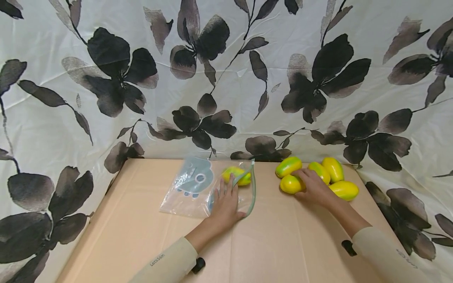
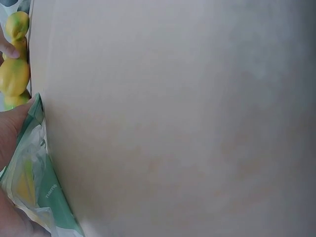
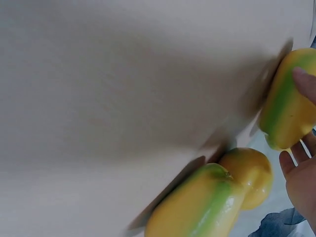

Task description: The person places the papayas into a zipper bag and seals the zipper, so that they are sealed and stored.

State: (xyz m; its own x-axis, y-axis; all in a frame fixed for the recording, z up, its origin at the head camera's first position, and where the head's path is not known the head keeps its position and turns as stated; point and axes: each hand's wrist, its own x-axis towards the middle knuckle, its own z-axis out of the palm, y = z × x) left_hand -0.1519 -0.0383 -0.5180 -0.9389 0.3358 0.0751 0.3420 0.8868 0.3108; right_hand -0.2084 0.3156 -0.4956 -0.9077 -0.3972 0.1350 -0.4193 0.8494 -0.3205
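A clear zip bag [image 1: 185, 206] with a blue cartoon print and green sealing strip lies on the cardboard surface. Inside it, near its gaping mouth, is a yellow-green papaya [image 1: 244, 179]. My left hand [image 1: 224, 204] rests on the bag with fingers straight and spread, the thumb by the green strip [image 2: 54, 195]. My right hand [image 1: 313, 188] grips another papaya [image 1: 290, 184], with the thumb on one side and fingertips on the other; the right wrist view also shows this papaya [image 3: 286, 106]. Several more lie around that hand, including a papaya [image 1: 288, 166] behind and a papaya [image 1: 345, 190] beside it.
The cardboard sheet [image 1: 141, 243] covers the work surface. Its back edge meets a hanging white cloth [image 1: 247, 98] with dark flowers. More papayas, among them a papaya [image 1: 332, 169], sit near the back right corner.
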